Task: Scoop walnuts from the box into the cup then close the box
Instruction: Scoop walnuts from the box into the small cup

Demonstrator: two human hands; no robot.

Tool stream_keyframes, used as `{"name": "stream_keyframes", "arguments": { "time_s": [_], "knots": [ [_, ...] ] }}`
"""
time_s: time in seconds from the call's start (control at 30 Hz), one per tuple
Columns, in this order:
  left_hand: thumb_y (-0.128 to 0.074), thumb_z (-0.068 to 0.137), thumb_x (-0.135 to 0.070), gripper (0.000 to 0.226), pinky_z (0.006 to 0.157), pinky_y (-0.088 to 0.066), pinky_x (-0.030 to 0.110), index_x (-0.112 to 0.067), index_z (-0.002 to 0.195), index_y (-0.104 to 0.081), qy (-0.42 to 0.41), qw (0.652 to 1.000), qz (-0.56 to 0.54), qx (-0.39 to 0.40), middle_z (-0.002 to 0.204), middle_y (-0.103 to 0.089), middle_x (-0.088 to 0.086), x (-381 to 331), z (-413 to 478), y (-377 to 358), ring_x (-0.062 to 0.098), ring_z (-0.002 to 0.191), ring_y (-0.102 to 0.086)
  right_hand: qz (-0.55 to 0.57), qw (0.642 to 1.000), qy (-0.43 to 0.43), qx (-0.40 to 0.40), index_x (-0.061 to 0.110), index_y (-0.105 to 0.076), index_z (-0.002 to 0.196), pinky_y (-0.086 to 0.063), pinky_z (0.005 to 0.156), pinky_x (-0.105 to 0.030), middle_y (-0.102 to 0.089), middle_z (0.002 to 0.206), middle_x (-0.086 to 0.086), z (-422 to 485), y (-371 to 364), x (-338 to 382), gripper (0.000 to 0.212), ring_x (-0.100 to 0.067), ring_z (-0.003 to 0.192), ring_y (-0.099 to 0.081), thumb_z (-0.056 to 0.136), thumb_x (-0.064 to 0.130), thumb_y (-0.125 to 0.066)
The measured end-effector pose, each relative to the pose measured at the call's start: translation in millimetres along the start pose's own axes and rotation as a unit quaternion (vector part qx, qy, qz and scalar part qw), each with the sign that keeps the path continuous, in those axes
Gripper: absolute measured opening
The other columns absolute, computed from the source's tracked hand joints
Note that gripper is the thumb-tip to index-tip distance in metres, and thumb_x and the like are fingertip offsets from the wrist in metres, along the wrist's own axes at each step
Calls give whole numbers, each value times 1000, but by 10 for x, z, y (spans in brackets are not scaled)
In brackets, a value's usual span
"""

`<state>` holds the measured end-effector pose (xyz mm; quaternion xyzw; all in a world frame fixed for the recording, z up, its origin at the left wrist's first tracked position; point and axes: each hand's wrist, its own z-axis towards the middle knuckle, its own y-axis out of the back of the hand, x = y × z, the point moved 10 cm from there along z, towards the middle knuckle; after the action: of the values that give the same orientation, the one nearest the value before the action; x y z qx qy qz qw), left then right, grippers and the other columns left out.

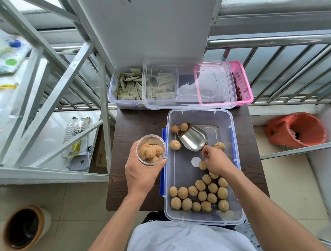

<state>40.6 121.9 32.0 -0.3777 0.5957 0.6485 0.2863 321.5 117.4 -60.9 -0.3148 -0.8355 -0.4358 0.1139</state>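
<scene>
A clear plastic box (237,179) with blue clips sits open on the small dark table (134,124). Several walnuts (200,195) lie heaped at its near end, and a few loose ones lie near the far end. My left hand (142,172) grips a clear cup (151,149) holding several walnuts, just left of the box. My right hand (216,162) holds the handle of a metal scoop (192,136), whose empty bowl rests in the box. The clear lid (187,82) lies across the containers behind the box.
Behind the box stand a clear tub of sachets (128,85) and a pink basket (241,82) with red dates. A metal railing runs behind. An orange-lined bin (297,129) stands at the right, a dark pot (23,228) on the floor at the left.
</scene>
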Motion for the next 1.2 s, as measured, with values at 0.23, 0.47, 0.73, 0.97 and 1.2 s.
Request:
{"name": "stream_keyframes", "arguments": {
  "time_s": [0.23, 0.47, 0.73, 0.97, 1.2],
  "knots": [
    [-101, 57, -32, 92, 87, -37, -3, -70, 116, -42, 4, 1000, 5, 3, 110, -60, -34, 25, -12, -22, -19, 105, -56, -41, 999, 27, 0, 17, -53, 89, -51, 69, -41, -60, 87, -2, 126, -40, 91, 21, -23, 76, -54, 78, -1, -49],
    [-102, 56, -29, 89, 87, -38, -4, -66, 114, -45, -2, 1000, -2, -5, 109, -60, -34, -20, -4, 33, -22, 103, -56, 93, 996, 1, -11, 21, -52, 77, -42, 55, -32, -54, 70, 0, 188, -87, -31, 29, -18, 64, -48, 78, -4, -38],
    [-102, 56, -31, 88, 85, -39, -3, -51, 123, -47, 8, 1000, 3, 0, 112, -62, -27, 52, -15, 7, -13, 105, -60, 239, 971, 25, -21, 24, -56, 74, -41, 60, -39, -56, 78, -5, 68, -23, -103, 32, -20, 63, -47, 83, -2, -40],
    [-101, 57, -33, 85, 85, -42, -1, -48, 123, -49, 8, 1000, 0, 3, 111, -65, -23, 47, -39, 12, -8, 106, -62, 311, 949, 42, 10, 16, -53, 75, -39, 57, -28, -60, 93, -7, -170, 119, -61, 35, -16, 59, -46, 94, -11, -41],
    [-101, 57, -36, 86, 86, -41, -1, -48, 125, -50, 17, 1000, 2, 9, 114, -65, -21, 66, -37, 20, -6, 107, -62, 343, 937, 60, 35, 9, -50, 83, -44, 51, -18, -65, 97, -18, -445, 423, 91, 29, -8, 50, -48, 95, -16, -40]
  ]
}}
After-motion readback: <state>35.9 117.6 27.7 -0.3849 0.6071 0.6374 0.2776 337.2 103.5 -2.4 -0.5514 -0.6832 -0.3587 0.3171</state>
